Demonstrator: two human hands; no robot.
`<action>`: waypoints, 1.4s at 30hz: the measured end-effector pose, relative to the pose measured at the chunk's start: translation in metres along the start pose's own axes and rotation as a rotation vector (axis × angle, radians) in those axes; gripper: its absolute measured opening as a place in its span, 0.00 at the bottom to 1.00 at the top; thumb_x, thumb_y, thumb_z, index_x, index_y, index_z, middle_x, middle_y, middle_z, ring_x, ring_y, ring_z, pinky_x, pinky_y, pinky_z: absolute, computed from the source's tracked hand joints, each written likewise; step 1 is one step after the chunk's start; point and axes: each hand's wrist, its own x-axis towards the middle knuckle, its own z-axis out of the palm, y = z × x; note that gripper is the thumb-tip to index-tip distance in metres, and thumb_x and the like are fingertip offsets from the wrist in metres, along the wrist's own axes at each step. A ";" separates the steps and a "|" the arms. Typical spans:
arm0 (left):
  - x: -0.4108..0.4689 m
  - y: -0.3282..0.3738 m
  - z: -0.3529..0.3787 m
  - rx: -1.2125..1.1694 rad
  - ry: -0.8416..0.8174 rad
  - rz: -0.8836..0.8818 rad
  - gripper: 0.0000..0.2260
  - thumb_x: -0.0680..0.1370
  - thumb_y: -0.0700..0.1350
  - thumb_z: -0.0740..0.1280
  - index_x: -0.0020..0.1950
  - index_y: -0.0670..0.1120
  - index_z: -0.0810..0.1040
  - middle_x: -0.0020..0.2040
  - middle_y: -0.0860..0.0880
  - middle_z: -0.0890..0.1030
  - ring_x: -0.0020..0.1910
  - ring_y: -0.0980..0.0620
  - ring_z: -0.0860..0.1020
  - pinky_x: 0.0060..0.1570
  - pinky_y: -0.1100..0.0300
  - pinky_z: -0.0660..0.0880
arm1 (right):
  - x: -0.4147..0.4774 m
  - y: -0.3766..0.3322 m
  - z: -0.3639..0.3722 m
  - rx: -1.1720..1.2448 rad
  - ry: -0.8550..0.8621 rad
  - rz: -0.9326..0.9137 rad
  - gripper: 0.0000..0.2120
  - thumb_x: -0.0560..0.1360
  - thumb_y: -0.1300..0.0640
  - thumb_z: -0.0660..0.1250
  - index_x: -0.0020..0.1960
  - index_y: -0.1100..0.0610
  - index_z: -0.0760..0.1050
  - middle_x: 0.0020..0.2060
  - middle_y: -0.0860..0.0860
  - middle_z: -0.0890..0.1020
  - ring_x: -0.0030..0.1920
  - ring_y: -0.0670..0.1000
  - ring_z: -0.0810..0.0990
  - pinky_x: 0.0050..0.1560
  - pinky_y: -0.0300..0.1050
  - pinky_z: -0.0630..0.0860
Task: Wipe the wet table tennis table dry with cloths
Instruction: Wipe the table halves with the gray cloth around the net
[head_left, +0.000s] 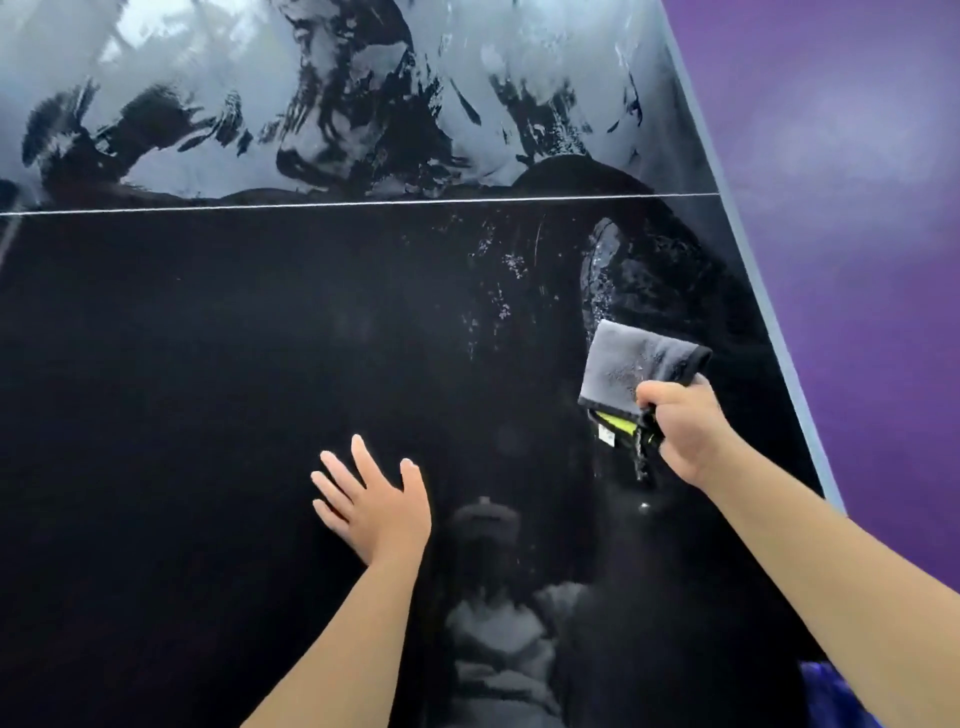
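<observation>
Right hand (683, 431) grips folded grey cloth (636, 364) on table (208, 338), near right edge. Left hand (371, 506) flat, fingers spread, centre-near. Cloth tag (613, 428) yellow-green/white, text unreadable. Water streaks far side.

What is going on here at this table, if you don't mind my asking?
A person is drying a wet black table tennis table. The right hand grips a folded grey cloth near the table's right edge, just below a wet patch. The left hand is spread open on or just over the dark surface, holding nothing. Beyond the white line, broad wet streaks are not yet wiped.
</observation>
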 end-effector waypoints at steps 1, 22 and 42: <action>-0.002 0.001 0.009 0.025 0.046 -0.004 0.31 0.81 0.61 0.53 0.83 0.53 0.49 0.83 0.43 0.46 0.81 0.41 0.44 0.78 0.42 0.44 | 0.025 -0.014 0.010 -0.089 -0.003 -0.069 0.17 0.70 0.76 0.58 0.33 0.55 0.68 0.31 0.50 0.69 0.36 0.51 0.69 0.37 0.43 0.67; 0.006 0.008 0.030 0.175 0.185 -0.049 0.33 0.78 0.59 0.51 0.82 0.52 0.53 0.82 0.42 0.52 0.81 0.40 0.49 0.77 0.38 0.49 | 0.185 0.012 0.112 -0.890 -0.286 -0.379 0.26 0.76 0.61 0.64 0.74 0.51 0.71 0.74 0.54 0.70 0.77 0.57 0.61 0.77 0.41 0.48; 0.002 -0.014 -0.006 0.143 -0.203 0.230 0.35 0.81 0.64 0.55 0.82 0.57 0.41 0.82 0.46 0.37 0.80 0.42 0.35 0.75 0.36 0.35 | -0.188 0.267 0.006 -0.679 -0.369 -0.143 0.25 0.73 0.57 0.61 0.65 0.36 0.76 0.70 0.32 0.71 0.77 0.47 0.58 0.78 0.46 0.48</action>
